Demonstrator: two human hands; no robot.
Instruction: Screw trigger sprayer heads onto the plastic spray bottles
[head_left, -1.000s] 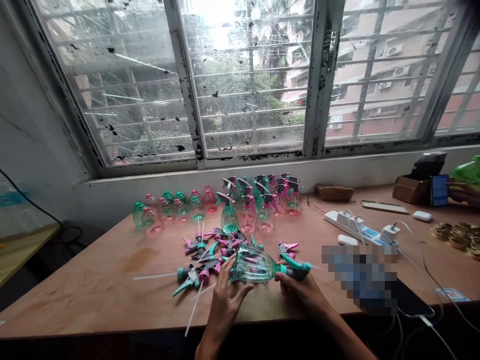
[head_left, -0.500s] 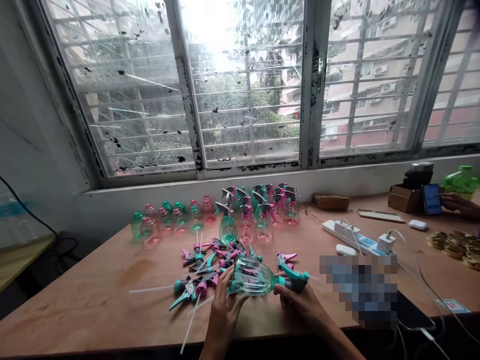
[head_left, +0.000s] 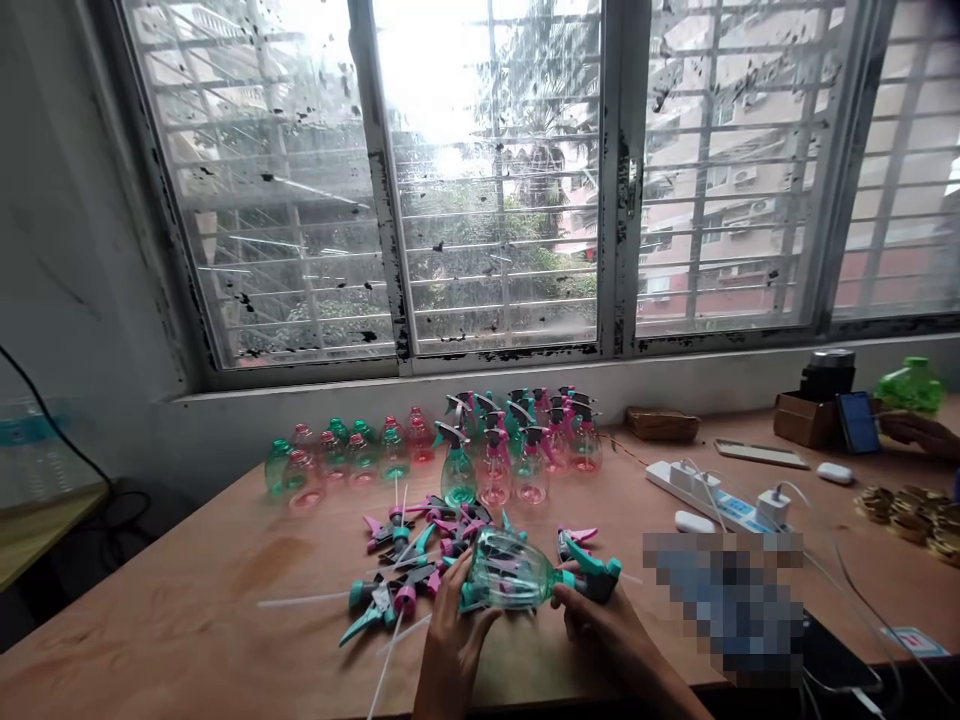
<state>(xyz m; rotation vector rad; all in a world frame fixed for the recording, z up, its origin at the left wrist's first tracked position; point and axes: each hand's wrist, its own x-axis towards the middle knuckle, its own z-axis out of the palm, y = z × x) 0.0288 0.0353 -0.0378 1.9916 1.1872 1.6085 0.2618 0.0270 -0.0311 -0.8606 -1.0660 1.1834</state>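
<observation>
I hold a clear teal spray bottle (head_left: 514, 575) on its side just above the wooden table (head_left: 195, 600). My left hand (head_left: 454, 640) is wrapped round the bottle's base end. My right hand (head_left: 600, 625) is closed round its neck, at the teal trigger head (head_left: 592, 575). Just behind the bottle lies a heap of loose pink and teal trigger heads (head_left: 420, 545) with white dip tubes.
Capless small bottles (head_left: 337, 452) and several finished spray bottles (head_left: 517, 440) stand in rows under the window. A white power strip (head_left: 712, 488) with cables, a blurred-out patch (head_left: 724, 605), a phone and gold caps (head_left: 911, 500) lie right. Another person's hand (head_left: 911, 430) rests far right.
The view has tilted upward, so table and bottle sit lower in frame. My hands keep the same hold on the bottle, which has turned slightly.
</observation>
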